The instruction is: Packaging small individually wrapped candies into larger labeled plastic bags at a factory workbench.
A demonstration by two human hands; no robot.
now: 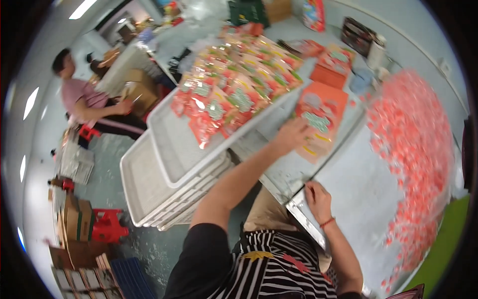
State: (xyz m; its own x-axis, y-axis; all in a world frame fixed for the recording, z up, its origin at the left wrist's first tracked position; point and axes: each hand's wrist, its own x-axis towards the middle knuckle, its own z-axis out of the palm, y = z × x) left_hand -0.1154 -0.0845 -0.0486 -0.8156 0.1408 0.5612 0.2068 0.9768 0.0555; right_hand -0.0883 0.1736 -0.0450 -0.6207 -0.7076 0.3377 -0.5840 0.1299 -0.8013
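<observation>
Now: hand on the orange packet

Your left hand [291,133] lies on the flat orange printed packet [318,119] on the grey surface [358,194], finger state blurred, can't tell. Your right hand [316,198] rests at the surface edge, fingers curled, holding nothing. White plastic tray [172,149] of packets just left.

- Left grip [291,134] rests on the flat packet [318,119] lying on the surface [348,194].
- Right grip [316,199] sits nearer the body, at the surface edge.
- Tray stack [164,174] stands left of both grips; packets [239,84] lie in the top tray.
- Scattered small pieces [413,149] lie right of the grips.
- A seated person [82,99] is far left.
</observation>
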